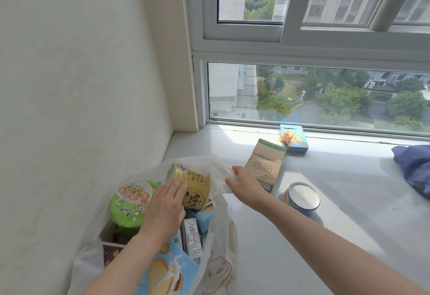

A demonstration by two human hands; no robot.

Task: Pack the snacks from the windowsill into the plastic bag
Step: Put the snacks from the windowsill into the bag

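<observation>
A translucent white plastic bag [221, 243] stands open on the windowsill [349, 201] by the left wall. Inside it lie a yellow noodle cup [197, 185] on its side, a green-lidded noodle cup [130, 204], a blue biscuit box [162, 271] and a small drink carton [192, 236]. My left hand [165, 208] lies with flat fingers on the yellow cup. My right hand [244, 180] grips the bag's far rim. On the sill stand a brown cardboard box [265, 164], a blue snack box [294, 137] and a blue cup [302, 198].
A wall runs close along the left of the bag. The window frame [302, 129] bounds the far edge of the sill. A dark blue cloth [414, 169] lies at the right edge.
</observation>
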